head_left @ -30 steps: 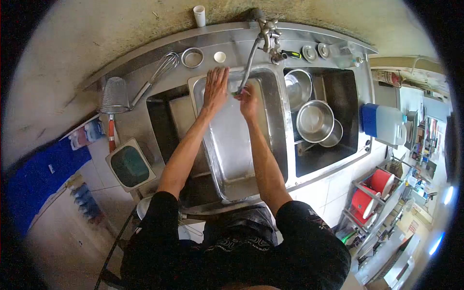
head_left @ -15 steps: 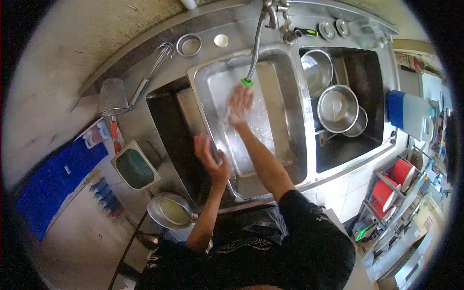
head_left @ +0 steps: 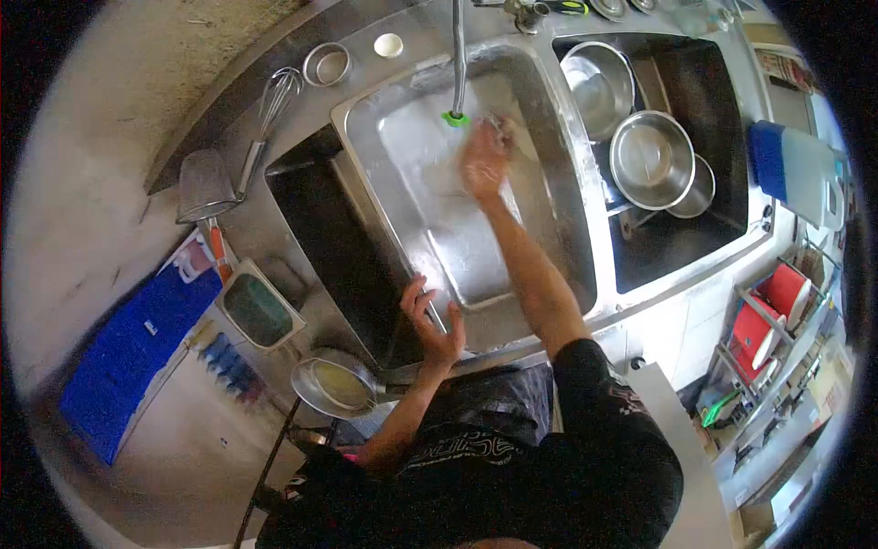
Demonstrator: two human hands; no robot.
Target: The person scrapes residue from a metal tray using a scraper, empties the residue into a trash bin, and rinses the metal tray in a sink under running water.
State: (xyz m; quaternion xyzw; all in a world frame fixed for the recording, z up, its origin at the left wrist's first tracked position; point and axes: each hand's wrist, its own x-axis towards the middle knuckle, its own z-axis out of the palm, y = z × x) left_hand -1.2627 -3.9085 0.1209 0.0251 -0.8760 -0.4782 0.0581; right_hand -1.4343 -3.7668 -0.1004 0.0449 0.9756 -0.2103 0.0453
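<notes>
A large rectangular steel pan (head_left: 430,220) lies tilted over the left sink basin. My left hand (head_left: 432,322) is at its near left rim, fingers apart, with the rim between the thumb and the fingers. Inside the pan, below the green-tipped faucet hose (head_left: 456,117), is my right hand (head_left: 487,157). Water and motion blur its fingers, so whether it holds anything cannot be made out. Wet streaks shine on the pan's bottom.
Steel bowls (head_left: 652,160) sit in the right basin (head_left: 681,252). A whisk (head_left: 265,123), a round tin (head_left: 327,65) and a small white cup (head_left: 389,46) lie along the back left. A strainer (head_left: 208,188), a square container (head_left: 259,306) and a saucepan (head_left: 337,384) are left.
My left hand has come down from the pan's far end to its near left rim. My right hand has moved below the hose and slightly right. The view has shifted.
</notes>
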